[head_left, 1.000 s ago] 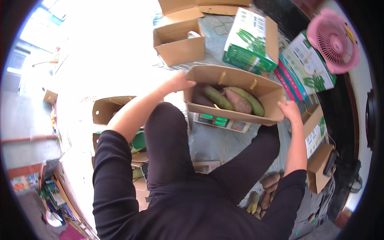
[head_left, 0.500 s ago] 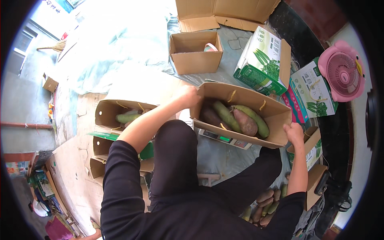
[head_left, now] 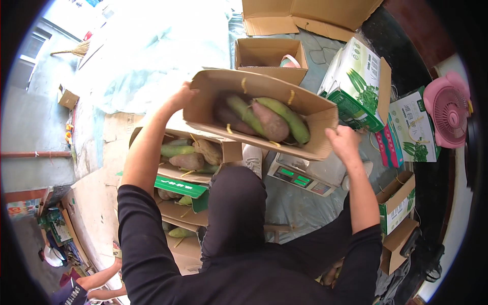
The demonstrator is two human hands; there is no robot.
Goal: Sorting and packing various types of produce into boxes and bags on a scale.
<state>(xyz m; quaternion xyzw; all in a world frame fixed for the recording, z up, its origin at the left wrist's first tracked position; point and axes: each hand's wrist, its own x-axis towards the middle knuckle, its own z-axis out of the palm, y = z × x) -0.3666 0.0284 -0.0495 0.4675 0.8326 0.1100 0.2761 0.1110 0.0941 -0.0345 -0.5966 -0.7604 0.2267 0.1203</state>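
My left hand grips the left end of an open cardboard box, and my right hand is closed on its right end. Inside lie several long radishes, some green and some reddish-brown. Yellow cord loops show along the box's two long sides. The box is in the air, tilted so its open top faces me. Below and to its right stands a white digital scale with a lit green display, nothing on its platform that I can make out.
Left of my knee stand several open boxes with more radishes. Ahead is another open cardboard box. Green-and-white boxes and a pink fan stand on the right. Another person's legs show at lower left.
Both hands have lifted the box off the scale and carried it left and up. The scale's display and platform now show more. My view has shifted somewhat.
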